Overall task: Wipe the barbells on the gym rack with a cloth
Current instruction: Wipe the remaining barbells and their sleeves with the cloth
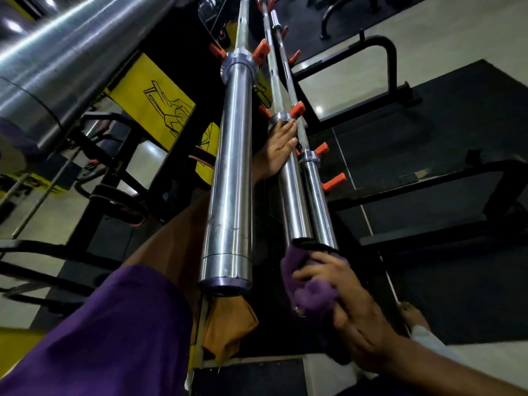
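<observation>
Several chrome barbells lie side by side on a black rack with orange pegs. The nearest big sleeve runs down the middle. To its right is a second barbell sleeve, and beside that a thinner third sleeve. My right hand grips a purple cloth pressed over the near ends of those two right sleeves. My left hand reaches behind the big sleeve, fingers straight, resting on the second barbell just below its collar.
A large chrome sleeve crosses the upper left, close to the camera. Yellow panels and black frame bars stand left. Black rubber mats and pale floor lie right. A bare foot shows at the lower right.
</observation>
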A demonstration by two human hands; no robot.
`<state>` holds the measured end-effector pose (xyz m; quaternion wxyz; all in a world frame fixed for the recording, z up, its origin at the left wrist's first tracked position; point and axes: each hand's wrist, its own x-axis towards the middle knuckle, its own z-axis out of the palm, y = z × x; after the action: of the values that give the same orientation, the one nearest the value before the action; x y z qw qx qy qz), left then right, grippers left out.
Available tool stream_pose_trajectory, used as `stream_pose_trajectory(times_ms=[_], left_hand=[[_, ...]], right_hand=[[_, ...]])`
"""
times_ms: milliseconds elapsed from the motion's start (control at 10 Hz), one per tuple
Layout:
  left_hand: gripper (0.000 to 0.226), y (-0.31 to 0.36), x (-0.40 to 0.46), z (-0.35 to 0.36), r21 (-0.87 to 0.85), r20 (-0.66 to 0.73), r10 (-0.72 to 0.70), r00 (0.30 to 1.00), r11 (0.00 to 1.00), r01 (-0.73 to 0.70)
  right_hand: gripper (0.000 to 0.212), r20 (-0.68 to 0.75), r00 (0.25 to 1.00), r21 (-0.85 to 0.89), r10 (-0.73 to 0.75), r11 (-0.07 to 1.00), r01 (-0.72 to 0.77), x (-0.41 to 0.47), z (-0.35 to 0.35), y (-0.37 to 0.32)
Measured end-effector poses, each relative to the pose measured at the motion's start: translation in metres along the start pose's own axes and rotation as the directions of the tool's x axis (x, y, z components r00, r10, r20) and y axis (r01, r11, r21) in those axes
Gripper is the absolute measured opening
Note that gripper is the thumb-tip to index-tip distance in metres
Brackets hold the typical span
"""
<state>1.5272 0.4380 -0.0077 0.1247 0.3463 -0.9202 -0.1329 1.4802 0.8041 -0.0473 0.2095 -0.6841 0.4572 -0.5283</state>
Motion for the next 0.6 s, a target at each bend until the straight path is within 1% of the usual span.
stream_pose_trajectory(times_ms=[100, 200, 300, 400, 500, 600], left_hand=[[0.056, -0.006, -0.018, -0.006, -0.03, 0.032, -0.075, 0.997, 0.997, 0.076], [0.056, -0.004, -0.019, -0.004, -0.069, 0.063, -0.087, 0.994, 0.993, 0.091], [0.053, 0.001, -0.022, -0.005, -0.058, 0.034, -0.053, 0.998, 0.997, 0.055], [0.051, -0.005, -0.022, -0.004, -0.074, -0.009, -0.033, 0.999, 0.997, 0.032], [0.05, -0.012, -0.02, -0.001, -0.077, -0.015, 0.05, 0.999, 0.996, -0.051], [0.058, 0.004, -0.022, -0.002, -0.017, 0.033, 0.043, 0.999, 0.999, -0.043]], right_hand=[[0.026, -0.1, 0.728, 0.58, 0.678, 0.634, -0.512, 0.023, 0.024, 0.02], [0.038, 0.083, 0.699, 0.571, 0.711, 0.541, -0.618, 0.022, 0.029, 0.034], [0.048, 0.173, 0.592, 0.642, 0.787, 0.365, -0.674, 0.014, 0.022, 0.048], [0.038, 0.346, 0.362, 0.426, 0.866, 0.199, -0.883, 0.021, 0.027, 0.047], [0.038, 0.344, 0.279, 0.396, 0.897, 0.131, -0.909, 0.021, 0.018, 0.043], [0.023, 0.185, 0.344, 0.518, 0.921, 0.206, -0.83, 0.006, -0.01, 0.064]])
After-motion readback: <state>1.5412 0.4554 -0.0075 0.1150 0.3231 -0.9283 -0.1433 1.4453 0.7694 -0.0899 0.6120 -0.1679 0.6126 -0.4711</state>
